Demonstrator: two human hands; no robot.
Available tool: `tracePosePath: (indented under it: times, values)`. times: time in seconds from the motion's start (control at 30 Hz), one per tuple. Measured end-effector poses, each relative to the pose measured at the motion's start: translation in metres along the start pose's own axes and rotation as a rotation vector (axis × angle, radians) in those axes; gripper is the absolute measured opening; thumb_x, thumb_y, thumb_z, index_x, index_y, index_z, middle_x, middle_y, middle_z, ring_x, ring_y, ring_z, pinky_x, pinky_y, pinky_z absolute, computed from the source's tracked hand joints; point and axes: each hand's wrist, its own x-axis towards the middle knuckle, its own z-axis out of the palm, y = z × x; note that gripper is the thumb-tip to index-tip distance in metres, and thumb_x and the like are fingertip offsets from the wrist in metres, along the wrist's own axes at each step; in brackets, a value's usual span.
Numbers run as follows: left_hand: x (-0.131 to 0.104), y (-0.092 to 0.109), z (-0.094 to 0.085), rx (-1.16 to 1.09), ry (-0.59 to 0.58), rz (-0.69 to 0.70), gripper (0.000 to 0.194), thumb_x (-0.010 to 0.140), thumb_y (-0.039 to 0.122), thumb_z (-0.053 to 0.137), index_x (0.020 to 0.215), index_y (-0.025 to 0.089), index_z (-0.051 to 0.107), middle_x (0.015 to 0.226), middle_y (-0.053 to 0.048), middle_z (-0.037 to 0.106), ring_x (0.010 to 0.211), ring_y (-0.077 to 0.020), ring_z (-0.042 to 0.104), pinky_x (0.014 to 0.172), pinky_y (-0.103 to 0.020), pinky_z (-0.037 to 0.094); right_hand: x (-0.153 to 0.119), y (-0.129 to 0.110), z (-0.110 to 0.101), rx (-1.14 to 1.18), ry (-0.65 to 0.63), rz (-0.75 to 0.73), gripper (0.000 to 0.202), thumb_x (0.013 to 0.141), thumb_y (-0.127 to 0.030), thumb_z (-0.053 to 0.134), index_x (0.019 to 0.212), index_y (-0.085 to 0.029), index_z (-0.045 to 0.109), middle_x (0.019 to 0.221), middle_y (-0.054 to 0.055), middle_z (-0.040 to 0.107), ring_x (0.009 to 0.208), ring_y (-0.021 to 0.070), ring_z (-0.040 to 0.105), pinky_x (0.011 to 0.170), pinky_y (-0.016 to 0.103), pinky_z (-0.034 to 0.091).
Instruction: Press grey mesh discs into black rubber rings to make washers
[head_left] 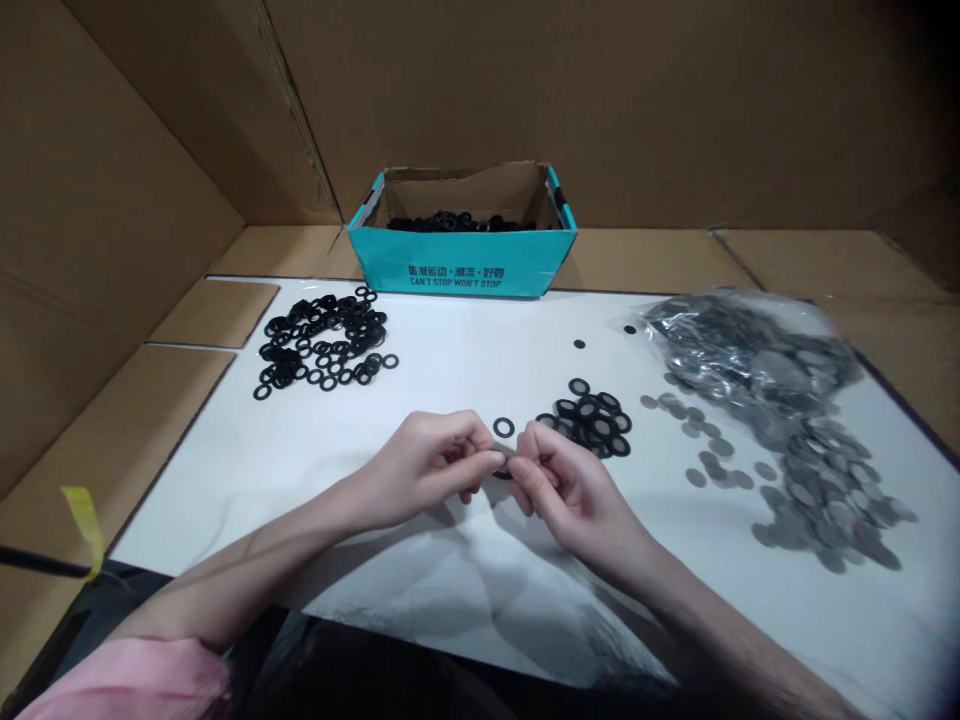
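My left hand (442,462) and my right hand (564,482) meet over the white table, thumbs and fingers pinched together. Between their fingertips is a black ring washer (502,475) with a thin grey disc at it; the fingers cover most of both, so how far the disc sits inside cannot be made out. Just beyond the fingertips, a single black ring (503,428) lies flat. Beside my right hand is a pile of black rings with grey discs in their centres (600,425). Loose grey discs (821,500) are heaped farther right.
A heap of black rings (322,340) lies at the left. At the back stands a teal box (462,262) holding more black parts. A clear plastic bag of grey discs (750,350) rests at the right. Two small black discs (579,344) lie near it. Cardboard walls (637,110) surround the table.
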Motion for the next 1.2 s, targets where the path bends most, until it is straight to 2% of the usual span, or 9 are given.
tracePosePath:
  times: [0.07, 0.3, 0.7, 0.87, 1.0, 1.1, 1.2]
  values:
    - [0.0, 0.0, 0.0, -0.003, -0.008, -0.006, 0.02, 0.093, 0.03, 0.056, 0.082, 0.013, 0.055, 0.064, 0.001, 0.058, 0.057, -0.0078, 0.056, 0.054, -0.016, 0.041, 0.0, -0.001, 0.0, -0.003, 0.0, -0.001, 0.03, 0.093, -0.033, 0.045, 0.068, -0.022, 0.032, 0.054, -0.004, 0.044, 0.047, 0.0079, 0.034, 0.044, 0.022, 0.026]
    - [0.004, -0.006, -0.006, -0.176, -0.17, -0.105, 0.022, 0.091, 0.033, 0.058, 0.083, 0.013, 0.054, 0.059, 0.001, 0.057, 0.053, -0.0088, 0.056, 0.054, -0.019, 0.047, 0.0, -0.002, 0.0, -0.072, 0.011, -0.05, 0.029, 0.092, -0.029, 0.045, 0.066, -0.022, 0.033, 0.054, -0.004, 0.042, 0.048, 0.0085, 0.035, 0.044, 0.023, 0.026]
    - [0.005, -0.009, -0.003, -0.324, -0.159, -0.129, 0.022, 0.09, 0.032, 0.061, 0.082, 0.012, 0.055, 0.058, 0.001, 0.058, 0.053, -0.0083, 0.056, 0.054, -0.019, 0.048, 0.002, -0.006, -0.001, -0.118, 0.042, -0.113, 0.027, 0.09, -0.026, 0.045, 0.065, -0.022, 0.034, 0.056, -0.004, 0.041, 0.049, 0.0088, 0.035, 0.047, 0.024, 0.028]
    - [0.004, -0.005, -0.004, -0.209, -0.13, -0.093, 0.022, 0.092, 0.03, 0.057, 0.08, 0.012, 0.054, 0.058, 0.002, 0.056, 0.051, -0.0072, 0.053, 0.052, -0.017, 0.043, 0.001, -0.005, -0.001, -0.114, 0.042, -0.112, 0.027, 0.091, -0.024, 0.045, 0.065, -0.022, 0.034, 0.056, -0.004, 0.041, 0.049, 0.0087, 0.035, 0.047, 0.024, 0.028]
    - [0.002, -0.001, -0.006, -0.052, -0.172, -0.062, 0.018, 0.092, 0.027, 0.056, 0.082, 0.012, 0.054, 0.06, 0.002, 0.056, 0.052, -0.0073, 0.055, 0.051, -0.016, 0.041, 0.001, -0.004, 0.0, -0.103, 0.032, -0.121, 0.027, 0.091, -0.024, 0.045, 0.066, -0.022, 0.034, 0.056, -0.005, 0.039, 0.049, 0.0086, 0.034, 0.046, 0.024, 0.027]
    - [0.004, -0.002, -0.002, -0.099, -0.076, -0.059, 0.017, 0.089, 0.026, 0.061, 0.082, 0.012, 0.056, 0.062, 0.001, 0.059, 0.056, -0.0079, 0.058, 0.053, -0.016, 0.042, 0.002, 0.0, 0.005, -0.026, 0.076, -0.086, 0.026, 0.092, -0.028, 0.045, 0.068, -0.022, 0.037, 0.058, -0.004, 0.04, 0.05, 0.0093, 0.036, 0.047, 0.025, 0.029]
    - [0.009, -0.007, 0.005, -0.346, 0.057, -0.099, 0.021, 0.085, 0.03, 0.067, 0.085, 0.011, 0.057, 0.067, -0.002, 0.065, 0.061, -0.0105, 0.064, 0.059, -0.019, 0.048, 0.001, 0.006, 0.012, 0.109, 0.18, -0.038, 0.024, 0.094, -0.033, 0.045, 0.074, -0.022, 0.04, 0.061, -0.003, 0.044, 0.053, 0.011, 0.043, 0.05, 0.026, 0.035]
